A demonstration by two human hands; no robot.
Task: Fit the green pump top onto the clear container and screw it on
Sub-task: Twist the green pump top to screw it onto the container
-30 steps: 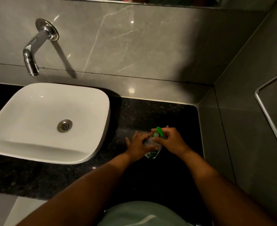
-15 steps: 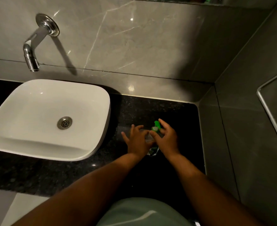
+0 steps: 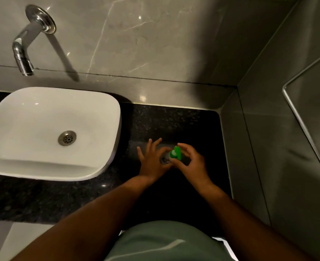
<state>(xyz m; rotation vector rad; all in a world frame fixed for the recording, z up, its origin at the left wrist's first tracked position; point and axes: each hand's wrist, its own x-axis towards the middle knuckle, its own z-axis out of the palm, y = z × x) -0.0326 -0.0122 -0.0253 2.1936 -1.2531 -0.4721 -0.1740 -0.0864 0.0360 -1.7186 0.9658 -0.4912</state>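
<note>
Threading is the step in hand, by my reading: the green pump top (image 3: 176, 152) sits over the mouth of the clear container (image 3: 165, 159), which stands on the black counter (image 3: 174, 119) between the 2 hands, to the right of the basin. The right hand (image 3: 190, 162) curls round the pump, fingertips pinched at its collar. The left hand (image 3: 152, 162) presses against the container's side, thumb and palm on it and the other fingers splayed apart, so it braces rather than wraps; whether it truly clamps the container I cannot tell. To do this well, the left hand should close fully round the body so it cannot spin, the pump should be kept square to the neck, and the collar turned lightly at first; any resistance early likely means crossed threads, so back off and reseat. A clear plastic wall will probably flex, so squeeze gently.

Speckled dark stone forms the counter, glossy and possibly slippery. A white basin (image 3: 106, 140) stands on it to the left, a chrome spout (image 3: 21, 53) projects from the grey marbled wall (image 3: 155, 44) above, and a second wall closes the corner on the right.
</note>
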